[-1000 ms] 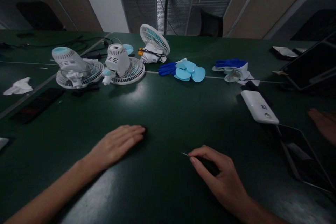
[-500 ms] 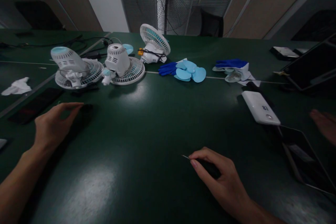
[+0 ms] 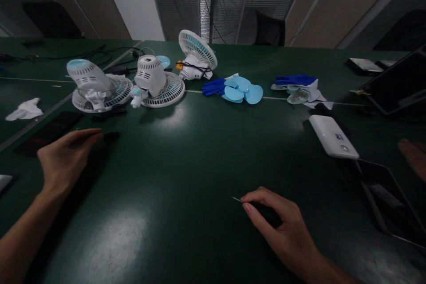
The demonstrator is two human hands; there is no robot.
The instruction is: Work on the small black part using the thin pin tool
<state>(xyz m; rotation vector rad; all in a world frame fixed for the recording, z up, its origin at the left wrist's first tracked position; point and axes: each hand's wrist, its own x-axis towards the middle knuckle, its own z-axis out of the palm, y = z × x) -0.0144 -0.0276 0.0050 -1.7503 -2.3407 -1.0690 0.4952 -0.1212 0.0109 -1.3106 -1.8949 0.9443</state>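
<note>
Pinching tool (image 3: 271, 217) in right hand (image 3: 289, 226), with tip (image 3: 236, 199) jutting left beyond the grip. Could roll or slip if held too loosely. In left hand (image 3: 65, 156), pinched nearly together just beside dark piece (image 3: 112, 136); unclear whether held. Could nudge it away by pinching off-centre.

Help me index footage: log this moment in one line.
left hand: fingertips together, contents unclear | right hand: holding dark-handled tool, metal tip exposed | beyond: light-blue fan blade
</note>
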